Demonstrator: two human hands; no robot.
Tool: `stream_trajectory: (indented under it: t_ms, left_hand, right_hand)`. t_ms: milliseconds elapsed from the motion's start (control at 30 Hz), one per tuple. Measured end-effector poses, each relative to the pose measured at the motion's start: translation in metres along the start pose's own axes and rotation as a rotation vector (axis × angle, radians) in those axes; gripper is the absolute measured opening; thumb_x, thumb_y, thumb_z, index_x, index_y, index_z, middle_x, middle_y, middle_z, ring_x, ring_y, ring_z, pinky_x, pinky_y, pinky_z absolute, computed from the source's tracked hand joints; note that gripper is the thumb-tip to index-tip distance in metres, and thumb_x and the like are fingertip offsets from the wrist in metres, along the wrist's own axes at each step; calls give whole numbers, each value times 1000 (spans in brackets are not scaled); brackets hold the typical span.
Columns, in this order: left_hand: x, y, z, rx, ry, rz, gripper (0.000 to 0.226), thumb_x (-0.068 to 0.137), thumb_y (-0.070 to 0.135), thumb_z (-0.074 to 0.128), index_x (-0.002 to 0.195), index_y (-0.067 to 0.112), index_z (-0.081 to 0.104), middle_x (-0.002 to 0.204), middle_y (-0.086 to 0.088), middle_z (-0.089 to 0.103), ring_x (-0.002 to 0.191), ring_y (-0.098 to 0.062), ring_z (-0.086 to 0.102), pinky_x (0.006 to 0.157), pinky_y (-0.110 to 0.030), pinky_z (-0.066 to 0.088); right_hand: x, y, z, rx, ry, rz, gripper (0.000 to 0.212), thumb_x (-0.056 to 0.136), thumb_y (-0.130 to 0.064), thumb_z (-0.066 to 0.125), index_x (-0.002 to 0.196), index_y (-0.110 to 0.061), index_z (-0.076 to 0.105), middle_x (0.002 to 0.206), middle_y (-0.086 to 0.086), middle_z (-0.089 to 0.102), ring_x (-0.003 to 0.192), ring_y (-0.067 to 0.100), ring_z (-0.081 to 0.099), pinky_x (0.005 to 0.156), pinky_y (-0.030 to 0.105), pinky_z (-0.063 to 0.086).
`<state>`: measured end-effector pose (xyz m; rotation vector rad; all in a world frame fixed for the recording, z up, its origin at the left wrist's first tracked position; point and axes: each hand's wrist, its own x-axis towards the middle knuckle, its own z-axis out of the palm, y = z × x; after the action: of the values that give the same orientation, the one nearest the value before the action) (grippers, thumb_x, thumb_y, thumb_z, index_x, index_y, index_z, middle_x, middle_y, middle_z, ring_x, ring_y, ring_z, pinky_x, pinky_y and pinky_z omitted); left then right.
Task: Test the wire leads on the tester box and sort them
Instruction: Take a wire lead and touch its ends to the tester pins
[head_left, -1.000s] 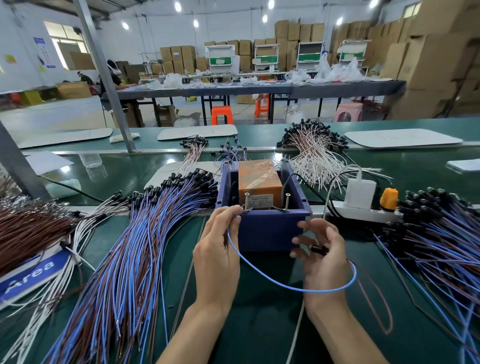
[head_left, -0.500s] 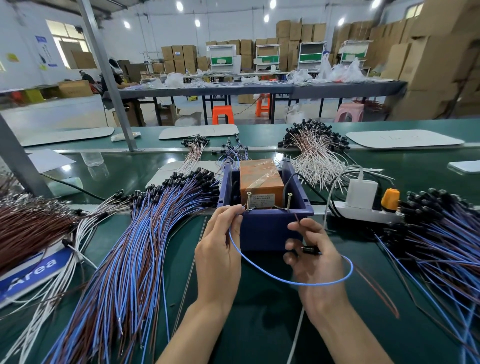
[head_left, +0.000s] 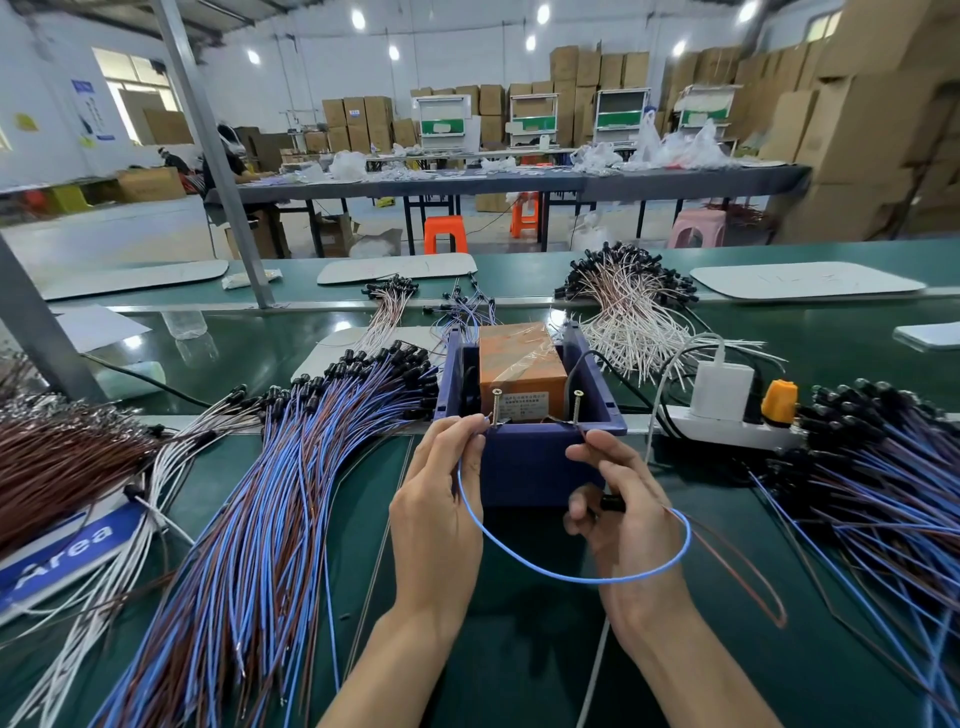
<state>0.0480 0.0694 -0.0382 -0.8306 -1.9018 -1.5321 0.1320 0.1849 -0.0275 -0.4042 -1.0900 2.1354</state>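
Holding one wire lead across the tester box. Head view, the only one:

- Left hand pinches the lead's blue end at the left screw post, fingers curled on the wire.
- Right hand pinches the brown strand tip next to the right screw post. Lower fingers curl round the lead's black cap.
- Metal-to-metal contact at either post: can't tell, the fingertips cover both.
- Blue loop hangs in front of the box; brown loop trails right over the green bench.
- Box sits mid-bench with the orange unit inside. Left pile and right pile of blue/brown leads flank it. Power strip is just right of the box.

My read: test step in hand, sorting of this lead not yet done.

Risks:
- A tip slips off its post, because the pinch is near the end and the loop pulls on it. That gives a false fail.
- Bare fingers are at both posts, so skin could bridge the contact and muddy the reading.
- The brown loop lies near the right pile. It could snag on lift-off and drag neighbours along.
- Both piles look alike, so the lead could easily go into the wrong one.
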Motion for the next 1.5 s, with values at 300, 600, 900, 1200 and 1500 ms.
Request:
stream_trajectory:
  t_ms: [300, 600, 900, 1200, 1500]
  left_hand:
    - [-1, -3, 1, 8, 2, 0, 18, 100, 11, 61, 115, 19, 68, 115, 10, 67, 106, -9, 66, 92, -17, 47]
    - [0, -4, 0, 37, -5, 29, 19, 99, 12, 62, 116, 15, 69, 115, 8, 67, 106, -8, 66, 94, -19, 50]
    - [-1, -5, 0, 22, -10, 10, 19, 99, 13, 61, 117, 17, 69, 116, 9, 66, 106, -13, 67, 92, -22, 52]
    - [-9, 0, -4, 98, -10, 34, 25, 101, 19, 57, 123, 18, 69, 131, 22, 60, 129, 3, 52, 104, -11, 39]
    - [-25, 11, -11, 239, -86, 83, 31, 107, 26, 39, 130, 17, 59, 132, 7, 55, 123, -6, 45, 106, -18, 37]
  right_hand:
    - [1, -2, -1, 8, 8, -2, 39, 101, -3, 42, 93, -21, 77, 100, 10, 75, 48, 15, 50, 44, 25, 43]
    - [1, -2, 0, -23, 2, -7, 34, 100, -5, 48, 91, -22, 76, 96, 7, 74, 46, 16, 50, 42, 23, 42]
    - [5, 2, -3, -9, 14, -9, 31, 99, -4, 47, 98, -16, 75, 96, 8, 74, 45, 16, 47, 43, 24, 41]
    - [-6, 5, -9, -283, -22, -199, 44, 100, 2, 43, 90, -29, 73, 91, 1, 73, 46, 13, 47, 44, 22, 42]
    - [-26, 13, -21, -735, -134, -368, 46, 102, -8, 52, 110, -52, 60, 115, -20, 67, 74, 5, 60, 74, 29, 53]
